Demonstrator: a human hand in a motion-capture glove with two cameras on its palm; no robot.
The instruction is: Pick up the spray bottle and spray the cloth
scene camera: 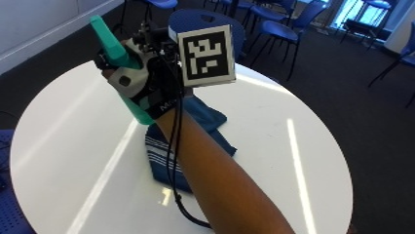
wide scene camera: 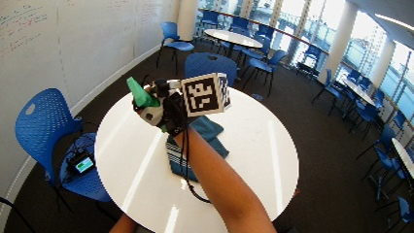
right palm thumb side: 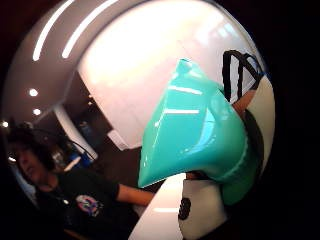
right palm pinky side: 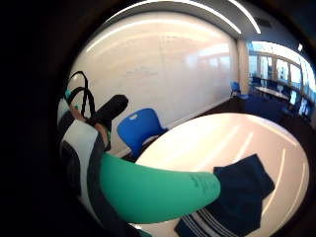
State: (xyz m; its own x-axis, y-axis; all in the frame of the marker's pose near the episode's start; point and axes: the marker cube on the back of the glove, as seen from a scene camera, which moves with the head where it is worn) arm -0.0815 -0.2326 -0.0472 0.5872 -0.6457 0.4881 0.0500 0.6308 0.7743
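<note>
The gloved right hand (scene camera: 139,80) grasps the teal spray bottle (scene camera: 120,68), raised above the dark blue cloth (scene camera: 195,141) on the white table (scene camera: 292,161).

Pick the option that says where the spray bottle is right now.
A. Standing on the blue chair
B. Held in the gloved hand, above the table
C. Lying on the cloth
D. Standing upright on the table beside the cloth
B: the outside view shows the right hand gripping the teal bottle above the white table, with the dark blue cloth lying flat on it below the arm.
</note>
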